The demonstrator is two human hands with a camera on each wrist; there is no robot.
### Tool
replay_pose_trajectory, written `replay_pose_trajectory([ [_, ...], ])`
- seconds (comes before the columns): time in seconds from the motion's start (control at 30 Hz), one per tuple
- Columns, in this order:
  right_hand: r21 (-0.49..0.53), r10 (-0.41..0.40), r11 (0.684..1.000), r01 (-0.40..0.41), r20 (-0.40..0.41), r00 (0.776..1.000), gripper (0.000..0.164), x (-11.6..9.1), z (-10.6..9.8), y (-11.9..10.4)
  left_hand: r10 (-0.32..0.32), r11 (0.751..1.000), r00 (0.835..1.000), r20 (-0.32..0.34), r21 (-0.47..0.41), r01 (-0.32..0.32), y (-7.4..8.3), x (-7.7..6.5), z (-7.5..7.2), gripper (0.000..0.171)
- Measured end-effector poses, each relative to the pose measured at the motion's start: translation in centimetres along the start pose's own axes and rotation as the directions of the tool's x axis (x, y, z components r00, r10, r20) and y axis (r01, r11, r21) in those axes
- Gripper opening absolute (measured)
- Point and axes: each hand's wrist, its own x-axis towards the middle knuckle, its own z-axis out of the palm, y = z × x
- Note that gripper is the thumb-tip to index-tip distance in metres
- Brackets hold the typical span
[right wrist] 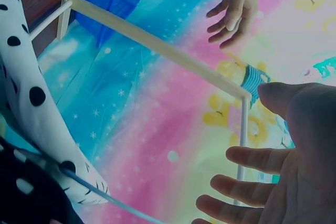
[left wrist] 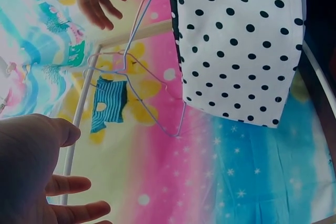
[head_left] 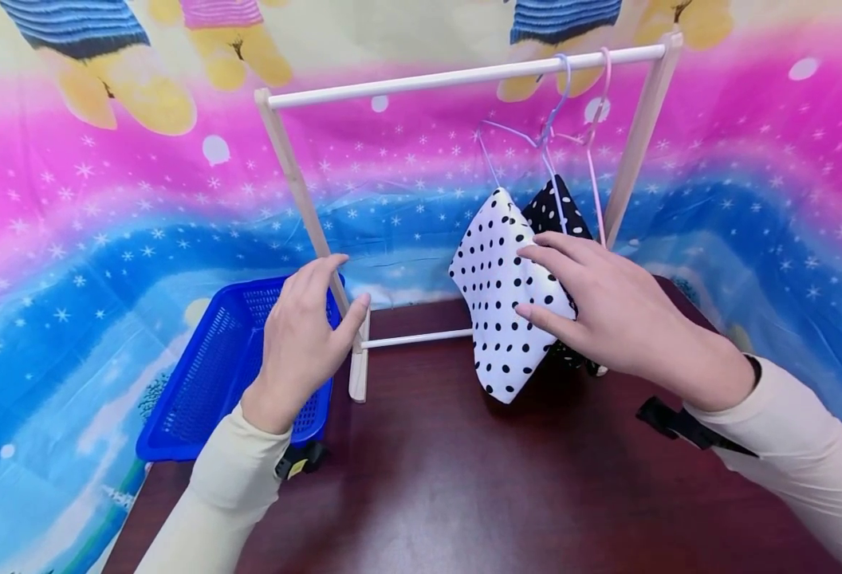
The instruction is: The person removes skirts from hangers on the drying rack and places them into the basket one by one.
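Both hands are raised, fingers spread and holding nothing. My left hand [head_left: 304,339] is in front of the rack's left post, beside the blue basket. Over on the right, my right hand [head_left: 618,307] overlaps the edge of a white cloth with black dots [head_left: 496,295] in the head view; the right wrist view shows its fingers apart from the fabric. That white cloth hangs from a lavender hanger [head_left: 552,119]. Behind it, a black cloth with white dots [head_left: 544,209] is partly hidden, near a pink hanger [head_left: 593,167]. Both hangers hook over the rack's top bar [head_left: 428,82].
The wooden rack's left post [head_left: 295,175] and right post [head_left: 639,143] stand on a dark red-brown table [head_left: 421,486]. A blue perforated basket [head_left: 202,387] sits at the left. A colourful printed curtain [head_left: 55,263] closes off the back and sides.
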Motion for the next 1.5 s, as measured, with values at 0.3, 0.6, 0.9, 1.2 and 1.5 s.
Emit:
replay_pose_trajectory([
  [0.3, 0.011, 0.042, 0.999, -0.042, -0.019, 0.999, 0.059, 0.3, -0.8, 1.1, -0.025, 1.0, 0.999, 0.022, 0.005, 0.025, -0.4, 0.7, -0.3, 0.051],
  [0.6, -0.022, 0.071, 0.997, -0.071, -0.011, 0.997, 0.058, 1.1, -1.2, 2.1, -0.035, 0.999, 0.999, 0.01, 0.012, 0.035, -0.7, 2.0, -0.3, 0.048],
  [0.9, -0.02, 0.103, 0.994, -0.104, -0.024, 0.994, 0.056, 1.4, -1.4, 3.0, -0.077, 0.997, 0.997, 0.003, 0.01, 0.077, -1.6, 2.9, 0.0, 0.046],
  [1.2, -0.023, 0.133, 0.991, -0.133, -0.023, 0.991, 0.055, 1.9, -1.4, 3.5, -0.108, 0.994, 0.994, 0.003, -0.013, 0.108, -2.3, 3.6, 0.3, 0.044],
  [1.5, 0.001, 0.126, 0.992, -0.126, -0.03, 0.992, 0.051, 2.8, -1.2, 3.9, -0.126, 0.991, 0.992, 0.024, -0.037, 0.127, -2.6, 4.5, 0.7, 0.043],
])
